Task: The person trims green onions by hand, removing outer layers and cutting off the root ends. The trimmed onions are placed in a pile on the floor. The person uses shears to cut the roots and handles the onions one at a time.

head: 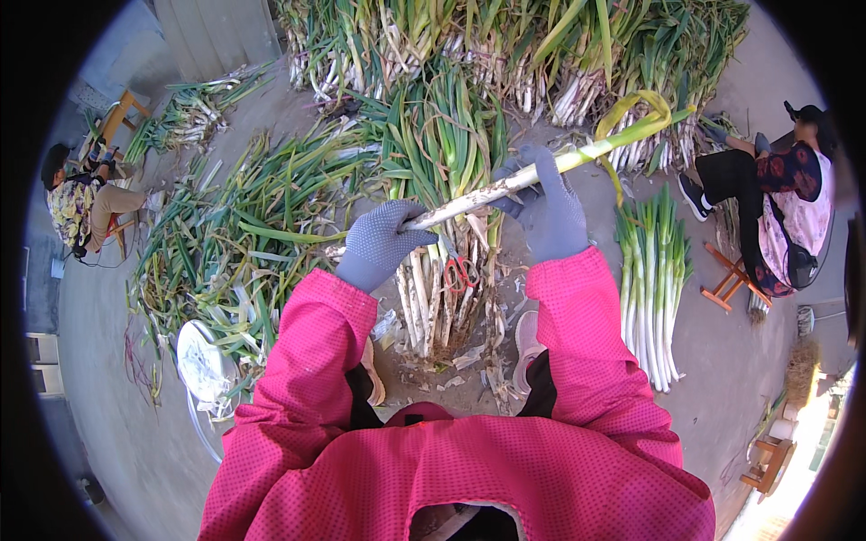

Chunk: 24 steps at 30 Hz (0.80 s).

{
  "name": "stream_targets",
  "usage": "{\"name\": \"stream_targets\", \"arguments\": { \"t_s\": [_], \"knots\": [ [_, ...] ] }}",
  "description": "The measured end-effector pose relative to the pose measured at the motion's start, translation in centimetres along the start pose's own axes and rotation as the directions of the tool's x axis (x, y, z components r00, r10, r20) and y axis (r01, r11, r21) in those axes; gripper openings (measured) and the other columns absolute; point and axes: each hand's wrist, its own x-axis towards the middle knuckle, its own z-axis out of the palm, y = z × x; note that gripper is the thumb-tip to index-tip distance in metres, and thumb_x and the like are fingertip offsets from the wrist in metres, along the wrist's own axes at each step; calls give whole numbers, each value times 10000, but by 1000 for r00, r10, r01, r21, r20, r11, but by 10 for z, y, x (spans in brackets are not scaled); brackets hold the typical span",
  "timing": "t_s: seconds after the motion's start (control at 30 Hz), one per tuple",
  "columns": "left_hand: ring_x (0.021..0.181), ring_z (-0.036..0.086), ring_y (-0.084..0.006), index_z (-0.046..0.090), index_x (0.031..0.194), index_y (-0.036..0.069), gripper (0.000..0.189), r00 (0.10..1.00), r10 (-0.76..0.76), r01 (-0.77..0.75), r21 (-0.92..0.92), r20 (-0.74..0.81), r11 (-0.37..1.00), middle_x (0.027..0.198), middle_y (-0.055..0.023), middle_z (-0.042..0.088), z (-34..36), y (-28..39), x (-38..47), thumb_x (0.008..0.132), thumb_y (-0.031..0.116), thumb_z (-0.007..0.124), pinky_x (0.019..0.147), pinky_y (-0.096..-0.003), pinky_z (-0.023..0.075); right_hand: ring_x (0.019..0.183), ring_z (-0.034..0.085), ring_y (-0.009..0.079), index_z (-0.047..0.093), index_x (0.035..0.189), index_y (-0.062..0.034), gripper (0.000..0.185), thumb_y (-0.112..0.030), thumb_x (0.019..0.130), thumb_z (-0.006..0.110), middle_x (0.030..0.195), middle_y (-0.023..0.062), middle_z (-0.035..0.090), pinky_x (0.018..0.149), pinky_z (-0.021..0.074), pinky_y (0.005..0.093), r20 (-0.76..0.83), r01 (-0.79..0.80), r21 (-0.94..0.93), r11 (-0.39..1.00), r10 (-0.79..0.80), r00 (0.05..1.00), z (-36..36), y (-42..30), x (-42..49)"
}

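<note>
I hold one long green onion (pixel 484 194) slantwise in front of me, its leafy end up to the right. My left hand (pixel 385 240), in a grey dotted glove, grips the lower end of the white stalk. My right hand (pixel 549 206), gloved too, is around the stalk farther up, its fingers partly behind it. A yellowed leaf (pixel 649 123) curls from the onion's green top. Below lies a pile of untrimmed green onions (pixel 423 291) with soil on the stalks, and red-handled scissors (pixel 461 273) rest on it. Cleaned green onions (pixel 653 297) lie to the right.
Stripped leaves (pixel 250 196) are heaped at left, beside a roll of white plastic tape (pixel 203 358). More bundled green onions (pixel 500 61) stand across the back. One person (pixel 84 196) sits at far left, another (pixel 778 182) at right near a wooden stool (pixel 734 276).
</note>
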Motion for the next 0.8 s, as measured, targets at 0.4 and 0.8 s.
{"name": "stream_targets", "arguments": {
  "t_s": [0.4, 0.8],
  "knots": [
    [889, 634, -249, 650, 1074, 53, 450, 972, 139, -138, 15, -192, 990, 997, -119, 646, 0, 22, 9, 709, 282, 782, 772, -338, 501, 972, 577, 227, 523, 1180, 39, 370, -194, 901, 592, 1051, 136, 563, 830, 534, 405, 84, -33, 106, 994, 24, 996, 21, 40, -11],
    [788, 643, -289, 668, 931, 33, 265, 978, -155, 108, -295, -139, 949, 839, -147, 633, 7, 20, 11, 820, 273, 665, 694, -372, 501, 1072, 554, 246, 362, 1353, 31, 490, -130, 916, 511, 1210, 168, 521, 928, 486, 411, 191, -50, 68, 996, 36, 981, 36, 56, -33]
  ]
}}
